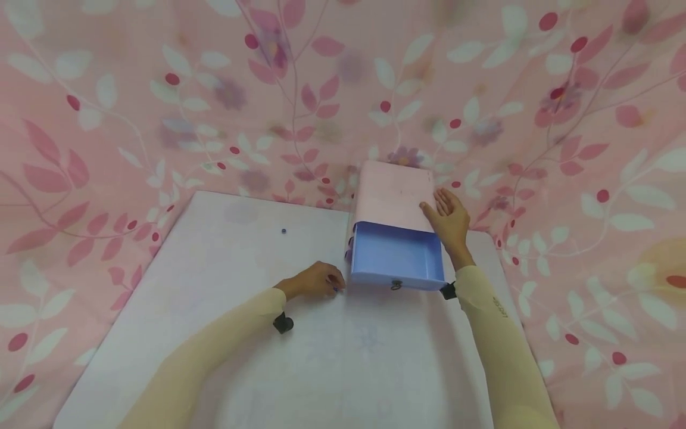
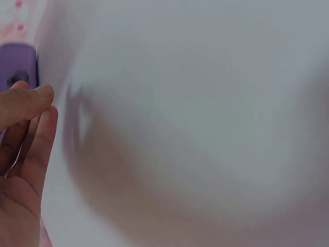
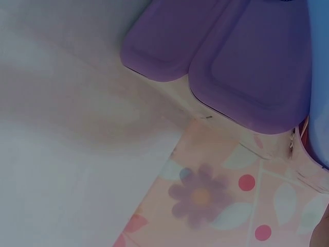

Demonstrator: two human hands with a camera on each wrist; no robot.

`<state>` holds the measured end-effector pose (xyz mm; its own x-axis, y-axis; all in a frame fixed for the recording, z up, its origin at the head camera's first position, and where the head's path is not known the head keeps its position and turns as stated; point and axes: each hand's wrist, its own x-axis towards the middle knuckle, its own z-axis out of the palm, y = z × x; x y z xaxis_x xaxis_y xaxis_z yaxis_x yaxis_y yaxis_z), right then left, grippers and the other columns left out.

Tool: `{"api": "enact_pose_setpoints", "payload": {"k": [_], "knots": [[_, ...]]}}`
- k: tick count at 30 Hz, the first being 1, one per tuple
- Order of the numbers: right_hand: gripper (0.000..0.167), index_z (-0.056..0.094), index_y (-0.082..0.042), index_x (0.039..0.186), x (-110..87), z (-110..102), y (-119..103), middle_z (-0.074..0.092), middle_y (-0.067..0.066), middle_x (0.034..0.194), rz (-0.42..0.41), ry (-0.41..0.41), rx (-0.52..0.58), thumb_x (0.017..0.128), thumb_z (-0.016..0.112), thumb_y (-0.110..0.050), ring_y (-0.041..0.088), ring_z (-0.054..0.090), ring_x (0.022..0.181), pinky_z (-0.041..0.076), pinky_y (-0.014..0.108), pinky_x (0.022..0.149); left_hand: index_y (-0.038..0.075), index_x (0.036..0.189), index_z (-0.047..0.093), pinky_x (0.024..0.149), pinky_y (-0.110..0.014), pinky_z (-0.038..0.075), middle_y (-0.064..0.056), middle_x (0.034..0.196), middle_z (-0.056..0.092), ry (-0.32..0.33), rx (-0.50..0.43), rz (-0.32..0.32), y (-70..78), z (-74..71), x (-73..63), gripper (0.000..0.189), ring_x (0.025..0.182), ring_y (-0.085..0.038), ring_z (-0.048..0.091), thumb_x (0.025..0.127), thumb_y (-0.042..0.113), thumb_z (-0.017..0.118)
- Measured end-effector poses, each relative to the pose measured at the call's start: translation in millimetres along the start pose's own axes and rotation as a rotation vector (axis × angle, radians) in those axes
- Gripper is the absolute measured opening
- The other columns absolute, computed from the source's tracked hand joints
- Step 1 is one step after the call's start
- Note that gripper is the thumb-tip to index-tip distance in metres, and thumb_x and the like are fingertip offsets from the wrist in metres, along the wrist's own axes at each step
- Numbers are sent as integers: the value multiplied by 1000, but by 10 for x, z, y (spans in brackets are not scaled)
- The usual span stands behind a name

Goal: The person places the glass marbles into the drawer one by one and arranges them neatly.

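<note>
A pink-topped drawer box [image 1: 396,193] stands at the back of the white table, its light-blue drawer [image 1: 396,253] pulled out. Inside, the drawer holds nothing visible; a small ring pull [image 1: 396,285] is on its front. My right hand [image 1: 451,223] rests against the box's right side, fingers extended and thumb at the top edge. Left of the drawer, my left hand [image 1: 316,280] is low over the table, pinching a small blue thing [image 1: 336,289] whose kind is unclear. In the left wrist view, thumb and forefinger of the left hand [image 2: 28,139] meet, hiding it.
A small dark-blue round piece [image 1: 284,230] lies on the white tabletop [image 1: 257,256] farther back. Purple drawer fronts [image 3: 252,67] show in the right wrist view. Pink floral cloth [image 1: 300,89] hangs behind and along the sides of the table.
</note>
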<state>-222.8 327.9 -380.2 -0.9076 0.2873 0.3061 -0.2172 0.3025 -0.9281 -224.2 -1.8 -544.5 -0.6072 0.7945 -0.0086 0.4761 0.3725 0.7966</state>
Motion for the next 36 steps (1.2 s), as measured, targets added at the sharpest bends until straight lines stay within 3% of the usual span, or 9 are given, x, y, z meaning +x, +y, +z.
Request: {"api": "enact_pose_setpoints", "payload": {"k": [8, 16, 22, 26, 36], "knots": [[72, 42, 6, 142, -12, -3, 1, 46, 21, 144, 1, 0, -3, 82, 79, -9, 28, 45, 132, 39, 29, 104, 8, 101, 71, 87, -34, 53, 1, 98, 67, 166, -7, -142, -315, -459, -165, 26, 93, -17, 62, 80, -7, 69], [72, 44, 6, 141, 1, -28, 10, 48, 22, 142, -1, 16, 28, 80, 80, -5, 29, 47, 131, 40, 29, 104, 2, 96, 72, 86, -40, 52, -9, 96, 68, 330, 162, -282, -504, -871, -287, 21, 92, -25, 62, 81, -10, 65], [72, 45, 6, 140, 6, -15, 25, 49, 22, 141, -10, 9, 29, 79, 80, -7, 29, 47, 131, 40, 30, 104, 0, 96, 70, 85, -42, 51, -13, 96, 66, 453, 161, -372, -705, -960, -459, 18, 92, -29, 61, 81, -10, 63], [72, 45, 6, 141, 22, -20, 33, 49, 21, 142, -22, 1, 10, 80, 80, -8, 27, 48, 131, 40, 28, 103, -2, 96, 70, 83, -43, 50, -15, 93, 66, 516, 170, -383, -754, -960, -516, 20, 89, -30, 59, 78, -9, 65], [71, 44, 5, 141, -5, -9, 1, 48, 21, 143, -8, 0, -5, 81, 79, -7, 28, 46, 132, 40, 29, 103, -6, 99, 66, 83, -44, 49, -19, 94, 62, 547, 188, -429, -733, -952, -517, 23, 90, -33, 58, 76, -9, 65]]}}
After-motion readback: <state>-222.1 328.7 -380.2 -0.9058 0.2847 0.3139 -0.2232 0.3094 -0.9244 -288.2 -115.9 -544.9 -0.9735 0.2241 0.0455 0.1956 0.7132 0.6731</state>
